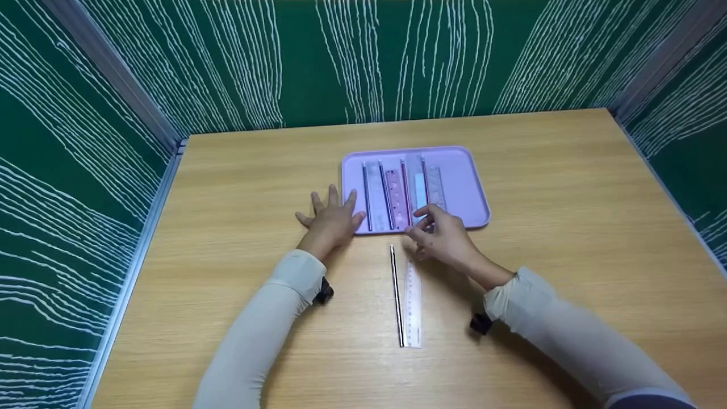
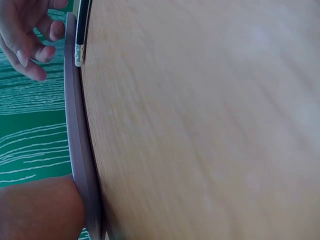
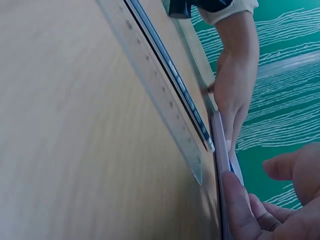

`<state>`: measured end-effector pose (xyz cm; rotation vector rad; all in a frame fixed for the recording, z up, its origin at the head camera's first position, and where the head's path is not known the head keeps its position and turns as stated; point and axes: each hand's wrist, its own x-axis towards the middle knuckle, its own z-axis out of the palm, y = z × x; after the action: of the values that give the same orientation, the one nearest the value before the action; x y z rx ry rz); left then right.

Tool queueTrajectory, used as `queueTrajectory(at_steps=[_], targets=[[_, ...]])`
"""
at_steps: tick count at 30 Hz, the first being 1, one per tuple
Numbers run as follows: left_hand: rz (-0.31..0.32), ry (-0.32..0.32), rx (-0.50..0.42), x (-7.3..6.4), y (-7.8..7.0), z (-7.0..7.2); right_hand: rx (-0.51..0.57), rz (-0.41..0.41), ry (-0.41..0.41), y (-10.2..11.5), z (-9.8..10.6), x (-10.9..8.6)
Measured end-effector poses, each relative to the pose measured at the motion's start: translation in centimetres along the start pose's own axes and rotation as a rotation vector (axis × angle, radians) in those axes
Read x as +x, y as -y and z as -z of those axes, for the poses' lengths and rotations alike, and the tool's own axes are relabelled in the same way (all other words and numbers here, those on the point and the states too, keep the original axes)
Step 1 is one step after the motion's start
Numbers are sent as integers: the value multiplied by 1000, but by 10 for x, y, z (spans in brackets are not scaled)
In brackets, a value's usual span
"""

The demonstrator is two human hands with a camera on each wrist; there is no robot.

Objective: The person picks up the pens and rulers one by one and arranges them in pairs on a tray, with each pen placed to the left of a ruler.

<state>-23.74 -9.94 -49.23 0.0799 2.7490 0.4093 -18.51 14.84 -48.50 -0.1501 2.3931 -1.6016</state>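
A lilac tray [image 1: 466, 193] holds several pencils and flat rulers laid side by side, among them a pink ruler [image 1: 396, 196] and a light blue strip [image 1: 420, 190]. With fingers spread, my left hand [image 1: 332, 224] rests at the tray's near left corner. My right hand [image 1: 440, 236] hovers over the near edge, its thumb and fingers apart in the right wrist view and nothing between them. On the table just below the tray lie a dark shiny pencil [image 1: 396, 295] and a clear ruler [image 1: 413, 307], side by side and pointing at the tray.
The wooden table [image 1: 250, 187] runs back to a green panel [image 1: 306, 62] with white wavy lines. Similar panels stand at the left and right, joined by grey metal posts [image 1: 113, 68]. A small black device [image 1: 481, 324] sits under the right wrist.
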Motion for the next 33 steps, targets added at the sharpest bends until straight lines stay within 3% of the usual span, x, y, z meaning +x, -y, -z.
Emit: queueTrajectory(at_steps=[13,18,33], targets=[[12,2,15,1,-1,0,97,-54,17,0,-18,-16],[-6,-8,20,0,0,0,23,2,-4,-2,-25,-20],[-1,-9,2,-1,-1,0,-83,17,-49,0,-46,-28]])
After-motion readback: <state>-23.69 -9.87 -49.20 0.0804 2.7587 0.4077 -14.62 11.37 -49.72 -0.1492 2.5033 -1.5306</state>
